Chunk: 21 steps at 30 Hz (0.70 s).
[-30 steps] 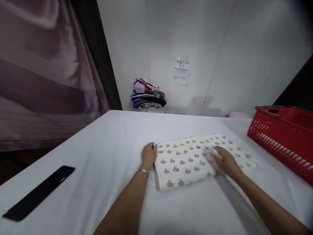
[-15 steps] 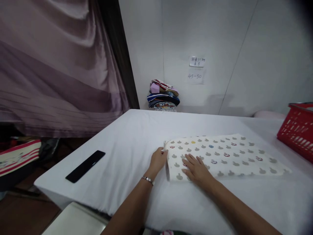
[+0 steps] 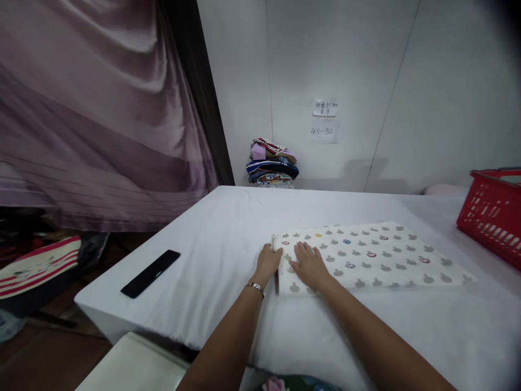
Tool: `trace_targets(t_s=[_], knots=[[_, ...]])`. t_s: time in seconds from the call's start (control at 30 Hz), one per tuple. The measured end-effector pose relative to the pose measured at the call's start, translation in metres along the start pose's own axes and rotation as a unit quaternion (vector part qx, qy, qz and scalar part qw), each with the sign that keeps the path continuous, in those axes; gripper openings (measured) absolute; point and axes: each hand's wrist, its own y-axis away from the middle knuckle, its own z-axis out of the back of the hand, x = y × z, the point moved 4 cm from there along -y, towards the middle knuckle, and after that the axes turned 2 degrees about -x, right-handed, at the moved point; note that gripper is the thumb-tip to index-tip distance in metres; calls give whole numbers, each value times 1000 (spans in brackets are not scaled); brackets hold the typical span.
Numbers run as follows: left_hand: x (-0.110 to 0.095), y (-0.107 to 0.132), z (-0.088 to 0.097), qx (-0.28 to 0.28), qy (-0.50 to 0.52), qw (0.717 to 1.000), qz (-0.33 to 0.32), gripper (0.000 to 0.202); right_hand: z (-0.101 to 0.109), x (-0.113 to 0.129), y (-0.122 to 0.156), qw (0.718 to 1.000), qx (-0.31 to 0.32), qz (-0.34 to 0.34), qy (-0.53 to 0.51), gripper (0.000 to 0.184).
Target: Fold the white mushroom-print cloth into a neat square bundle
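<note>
A folded white cloth (image 3: 358, 255) printed with grey and a few coloured rabbit heads lies flat and long across the white-covered table (image 3: 211, 244). My left hand (image 3: 267, 262) is closed at the cloth's left edge, with its thumb on top and its other fingers partly hidden along the side. A metal band circles that wrist. My right hand (image 3: 311, 266) rests palm down near the same end of the cloth, its fingers stretched out and holding nothing.
A black phone-like slab (image 3: 150, 273) lies on the table's left. At the right edge stands a red plastic basket (image 3: 488, 217). Stacked folded fabrics (image 3: 272, 163) sit beyond the far edge, by the wall. A pale seat (image 3: 132, 364) is below the front left edge.
My right hand has slid up and slightly left over the cloth. My left hand stays at the left edge. The view has shifted slightly.
</note>
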Motion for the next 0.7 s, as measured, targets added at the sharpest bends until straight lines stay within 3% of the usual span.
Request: trace_targets(t_s=[0.2, 0.43, 0.53, 0.63, 0.7], knots=[[-8, -11, 2, 14, -4, 1000, 19, 41, 10, 0, 1, 999, -30, -13, -23, 57], [-14, -13, -9, 85, 104, 990, 52, 42, 10, 2, 5, 998, -25, -6, -51, 58], [-19, -4, -12, 137, 188, 970, 70, 43, 10, 0, 6, 996, -44, -1, -79, 57], [-25, 4, -14, 199, 302, 928, 92, 45, 11, -3, 5, 990, -77, 9, -120, 55], [-28, 4, -13, 200, 328, 921, 68, 43, 13, -7, 4, 983, -109, 7, -148, 54]])
